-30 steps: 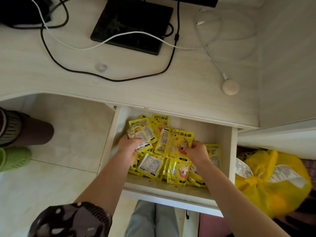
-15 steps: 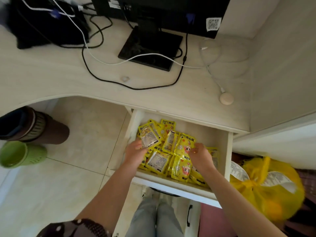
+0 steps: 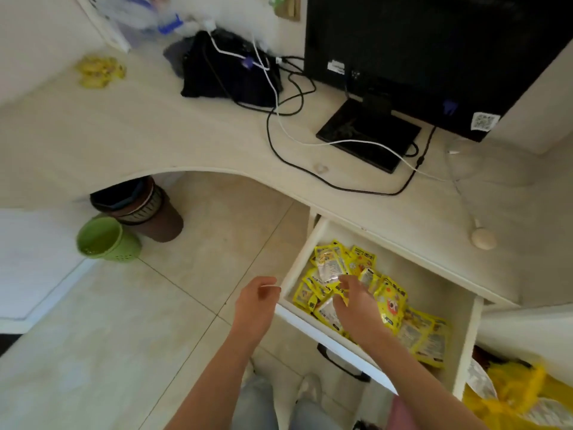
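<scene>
— In the open drawer [image 3: 294, 265] under the counter [image 3: 186, 135], what lies there?
— Yellow packets [image 3: 392, 301], heaped loosely across its floor, thickest toward the left wall and trailing off to the right.
— And the right grip [image 3: 353, 302]?
— Down in the heap, fingers curled round a packet near its middle.
— The left grip [image 3: 257, 301]?
— Outside the drawer, just beside its left wall, above the floor tiles. Its fingers are loosely curled and hold nothing.
— Anything around?
— A black monitor [image 3: 434, 57] stands on the counter with cables trailing. A green basket [image 3: 102, 240] and a brown bin [image 3: 148, 212] stand below. A yellow bag [image 3: 514, 395] sits right of the drawer.
</scene>
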### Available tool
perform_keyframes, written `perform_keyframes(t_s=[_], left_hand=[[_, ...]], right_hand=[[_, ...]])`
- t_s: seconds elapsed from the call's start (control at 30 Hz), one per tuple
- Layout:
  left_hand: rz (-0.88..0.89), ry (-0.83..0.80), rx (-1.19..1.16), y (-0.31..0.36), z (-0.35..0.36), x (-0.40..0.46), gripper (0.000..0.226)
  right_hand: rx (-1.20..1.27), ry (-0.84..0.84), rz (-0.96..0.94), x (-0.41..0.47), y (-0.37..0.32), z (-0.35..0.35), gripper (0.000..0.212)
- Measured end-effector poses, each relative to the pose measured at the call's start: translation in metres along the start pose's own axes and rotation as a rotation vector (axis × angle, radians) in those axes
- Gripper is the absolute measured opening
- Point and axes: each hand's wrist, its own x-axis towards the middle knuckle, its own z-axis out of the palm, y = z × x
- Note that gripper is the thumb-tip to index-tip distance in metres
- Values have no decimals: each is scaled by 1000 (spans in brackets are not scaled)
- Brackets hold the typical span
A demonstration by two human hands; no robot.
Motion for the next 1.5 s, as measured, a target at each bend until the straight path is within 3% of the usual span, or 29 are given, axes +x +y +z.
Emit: perform_keyframes(t_s=[0.17, 0.4, 0.8, 1.17, 1.5], left_hand=[[130, 105, 143, -17, -74, -2, 21], [169, 277, 268, -41, -187, 20, 24], [150, 486, 300, -56, -317, 90, 21], [107, 581, 313, 0, -381, 217, 20], [92, 560, 349, 69, -434, 348, 24]], right_hand=[[-37, -36, -135, 1, -63, 38, 36], [-156, -76, -346, 17, -166, 102, 34], [-149, -150, -459, 64, -306, 183, 37], [-171, -195, -575, 188, -428, 207, 33], [-255, -265, -652, 317, -552, 204, 36]])
